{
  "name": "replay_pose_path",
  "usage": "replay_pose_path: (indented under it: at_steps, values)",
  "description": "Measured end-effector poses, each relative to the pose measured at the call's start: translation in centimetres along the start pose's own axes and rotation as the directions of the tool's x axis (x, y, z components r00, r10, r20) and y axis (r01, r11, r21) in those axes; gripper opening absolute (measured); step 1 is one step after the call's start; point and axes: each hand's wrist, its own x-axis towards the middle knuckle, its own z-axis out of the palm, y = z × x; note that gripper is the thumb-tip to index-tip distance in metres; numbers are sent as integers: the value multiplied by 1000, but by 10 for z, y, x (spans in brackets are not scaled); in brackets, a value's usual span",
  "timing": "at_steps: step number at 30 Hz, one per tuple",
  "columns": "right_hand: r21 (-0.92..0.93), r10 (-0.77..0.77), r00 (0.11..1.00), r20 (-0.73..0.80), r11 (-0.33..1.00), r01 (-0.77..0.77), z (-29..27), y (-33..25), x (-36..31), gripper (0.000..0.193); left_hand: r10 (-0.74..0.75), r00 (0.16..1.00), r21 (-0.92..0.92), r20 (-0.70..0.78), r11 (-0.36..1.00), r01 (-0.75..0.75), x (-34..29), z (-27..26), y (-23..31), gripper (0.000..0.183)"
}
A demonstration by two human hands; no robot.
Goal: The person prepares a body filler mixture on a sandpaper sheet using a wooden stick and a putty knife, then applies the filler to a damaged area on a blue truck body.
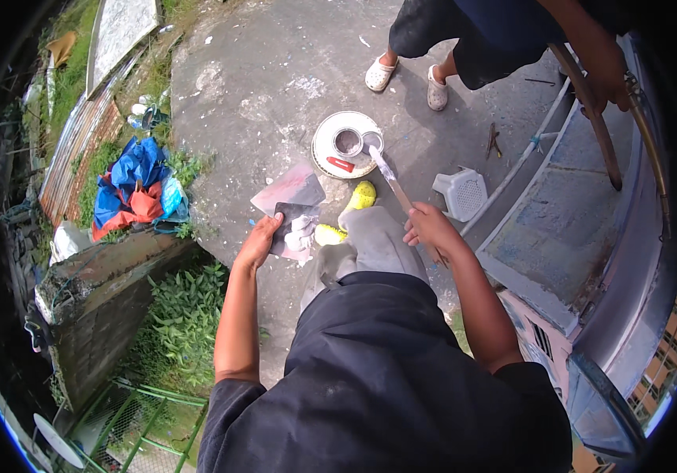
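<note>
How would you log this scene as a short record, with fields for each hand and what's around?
Left hand: holding a grey sheet bearing white lumps
Right hand: gripping a long-handled tool, pale end at the white disc's right side
White disc: carries a round tin and a red object
Right of feet: white plastic stool
Footwear: yellow shoes
Nearby: another person in pale clogs

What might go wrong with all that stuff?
The long, whitish-ended brown stick in the right hand might knock the small, round open can. A bright yellow shoe, close to the round white platform, might bump it. White lumps might slide off the flat dark sheet in the left hand.
</note>
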Motion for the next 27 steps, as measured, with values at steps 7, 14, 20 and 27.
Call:
replay_pose_path:
  at_steps: [7,14,20,27]
  values:
    - [-67,92,995,44,994,-89,-9,-29,64,30,-191,947,686,260,726,-42,84,44,52,44]
    - [-227,171,981,88,963,-147,2,-70,132,27,-152,879,851,452,367,-375,177,56,24,34]
    - [-478,170,985,-27,863,-162,30,-87,197,34,-120,863,823,491,388,-414,232,69,5,32]
    - [-627,212,974,-83,749,-216,71,-118,236,35,-14,862,806,507,362,-469,256,64,-13,27]
